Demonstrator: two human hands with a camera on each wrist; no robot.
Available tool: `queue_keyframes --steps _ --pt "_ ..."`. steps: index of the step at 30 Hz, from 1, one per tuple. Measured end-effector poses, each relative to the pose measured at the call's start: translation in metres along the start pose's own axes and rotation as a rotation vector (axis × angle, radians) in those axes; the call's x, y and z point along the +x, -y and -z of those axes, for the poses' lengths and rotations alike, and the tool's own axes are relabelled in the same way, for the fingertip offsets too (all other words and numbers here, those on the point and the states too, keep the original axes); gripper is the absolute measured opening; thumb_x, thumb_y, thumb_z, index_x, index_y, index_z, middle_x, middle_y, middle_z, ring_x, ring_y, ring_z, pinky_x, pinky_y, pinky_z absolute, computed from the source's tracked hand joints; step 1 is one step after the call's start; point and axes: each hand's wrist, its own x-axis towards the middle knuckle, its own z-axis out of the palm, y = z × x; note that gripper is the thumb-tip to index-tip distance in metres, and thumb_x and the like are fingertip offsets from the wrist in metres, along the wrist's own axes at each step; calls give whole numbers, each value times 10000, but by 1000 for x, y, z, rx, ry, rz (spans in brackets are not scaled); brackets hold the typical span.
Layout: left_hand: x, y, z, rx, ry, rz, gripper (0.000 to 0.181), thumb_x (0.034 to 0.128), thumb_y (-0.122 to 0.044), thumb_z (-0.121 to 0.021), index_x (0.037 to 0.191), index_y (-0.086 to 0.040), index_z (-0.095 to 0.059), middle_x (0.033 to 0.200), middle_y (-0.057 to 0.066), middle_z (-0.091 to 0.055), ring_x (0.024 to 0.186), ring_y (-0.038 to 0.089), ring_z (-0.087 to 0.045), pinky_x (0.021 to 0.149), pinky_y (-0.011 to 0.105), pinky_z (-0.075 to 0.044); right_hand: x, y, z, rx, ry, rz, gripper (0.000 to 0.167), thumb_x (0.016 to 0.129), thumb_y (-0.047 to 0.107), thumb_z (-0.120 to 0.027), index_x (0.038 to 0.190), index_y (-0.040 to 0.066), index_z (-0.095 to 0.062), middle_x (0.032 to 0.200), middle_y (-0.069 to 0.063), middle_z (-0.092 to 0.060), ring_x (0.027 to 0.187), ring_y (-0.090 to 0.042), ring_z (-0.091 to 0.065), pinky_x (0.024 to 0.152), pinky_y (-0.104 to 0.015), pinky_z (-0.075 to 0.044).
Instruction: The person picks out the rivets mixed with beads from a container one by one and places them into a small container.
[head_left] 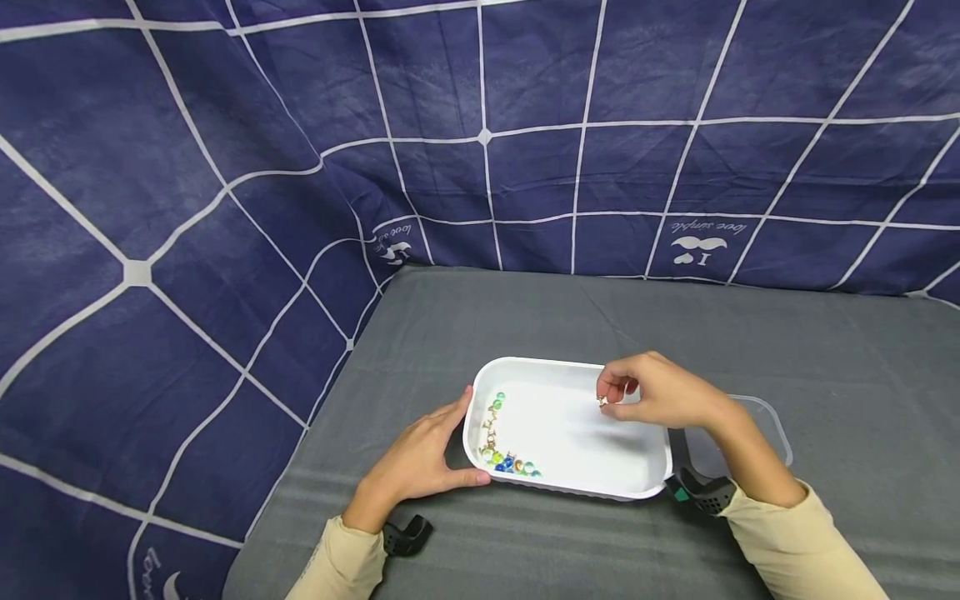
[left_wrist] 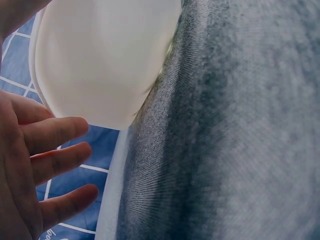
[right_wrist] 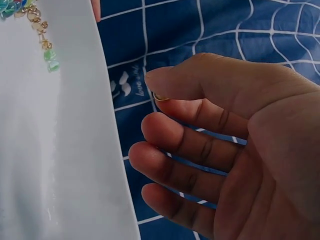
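Barely visible between thumb and index finger of the right hand (head_left: 654, 395): a small gold-coloured trinket (head_left: 602, 401), above the right half of the white tray (head_left: 555, 417); cannot tell its full shape. Spread wide against the tray: the left hand (head_left: 420, 454), with thumb at the near-left corner and index finger at the left wall. Partly hidden behind the right forearm: a clear lid or shallow box (head_left: 761, 425), cannot tell which. Cut off below: the beige sleeves (head_left: 341, 560). On the dark blue curtain (head_left: 442, 92) along the bench's left and far edges: white grid lines, a moustache, a heart, "I" and "love simple", upside down. Over the bench (head_left: 525, 308): grey, finely ribbed cloth. Clustered along the smooth, round-cornered tray's left wall and near-left corner: more gold-coloured trinkets (head_left: 491, 435), too small to make out, and glossy, multicoloured glass marbles (head_left: 528, 467).
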Motion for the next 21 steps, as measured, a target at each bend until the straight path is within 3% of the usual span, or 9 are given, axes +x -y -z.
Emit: queue_keyframes --steps 15,21 --pt "-1 1 1 -8 -2 14 1168 730 -636 -780 1553 -4 -244 1482 176 -453 1326 290 -478 1045 472 -425 -16 0 9 -16 -42 0 110 835 81 -745 856 165 -678 784 159 -584 752 -80 -592 688 -302 -516" --pt "0 0 1 -7 -3 12 1164 735 -642 -773 1556 -11 -242 1477 176 -461 1326 288 -479 1044 473 -426 -24 1 19 -2 -73 -48 190 833 63 -764 870 222 -665 797 162 -594 764 -91 -587 657 -277 -501"
